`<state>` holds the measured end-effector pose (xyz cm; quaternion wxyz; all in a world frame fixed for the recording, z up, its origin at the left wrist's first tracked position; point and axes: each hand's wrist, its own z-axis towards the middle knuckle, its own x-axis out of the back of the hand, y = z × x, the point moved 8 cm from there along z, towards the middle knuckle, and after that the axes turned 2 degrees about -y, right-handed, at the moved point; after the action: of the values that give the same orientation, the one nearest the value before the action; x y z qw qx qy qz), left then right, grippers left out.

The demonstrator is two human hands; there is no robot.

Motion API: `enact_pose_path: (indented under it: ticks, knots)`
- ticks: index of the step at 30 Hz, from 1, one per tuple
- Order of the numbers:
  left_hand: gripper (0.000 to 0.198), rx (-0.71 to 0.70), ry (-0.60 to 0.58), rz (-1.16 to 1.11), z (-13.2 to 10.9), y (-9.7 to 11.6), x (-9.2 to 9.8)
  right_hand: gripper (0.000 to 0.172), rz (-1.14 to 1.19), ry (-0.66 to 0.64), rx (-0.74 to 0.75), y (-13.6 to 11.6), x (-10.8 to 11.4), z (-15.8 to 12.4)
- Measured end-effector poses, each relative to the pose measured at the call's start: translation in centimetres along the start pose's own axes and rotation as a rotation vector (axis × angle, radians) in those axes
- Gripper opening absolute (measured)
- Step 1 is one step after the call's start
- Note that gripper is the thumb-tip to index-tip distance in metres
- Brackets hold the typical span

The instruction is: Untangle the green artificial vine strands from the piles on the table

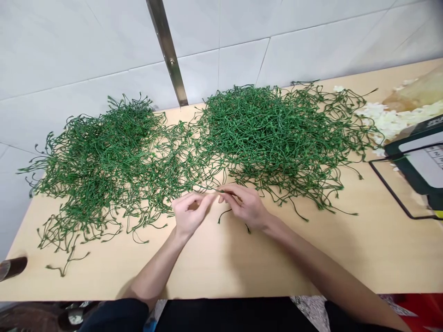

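One green stem is clamped in the right hand's grip; the left hand curls beside it, grip unclear. Stem piles crowd the desk.

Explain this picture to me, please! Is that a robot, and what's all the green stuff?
No robot: those are a person's bare left hand and bare right hand. The camera is worn on the person's head, looking forward and down. On the pale, wood-coloured table lie tangled heaps of thin, green, stringy strands. Small white petal-like pieces lie farther right. The right hand seems to pinch a thin green strand in its fingertips. The left fingertips are close by, but it's hard to see whether they hold it too.
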<state>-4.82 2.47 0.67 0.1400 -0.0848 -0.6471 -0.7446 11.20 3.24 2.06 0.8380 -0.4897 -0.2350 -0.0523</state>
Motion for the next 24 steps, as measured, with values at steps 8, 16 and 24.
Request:
enact_pose_path:
  ticks: [8,16,24]
  knots:
    - [0.033,-0.529,-0.178,0.205,-1.0,3.1,-1.3,0.020,-0.194,-0.095,0.144,-0.8,-1.2,-0.3]
    - [0.037,-0.543,-0.377,0.417,-0.5,3.1,-3.5,0.013,-0.341,-0.182,0.254,-2.4,-1.4,-0.4]
    - [0.036,-0.512,-0.480,0.622,-0.8,3.0,-4.4,0.022,-0.510,-0.255,0.264,-1.5,-1.8,-0.5]
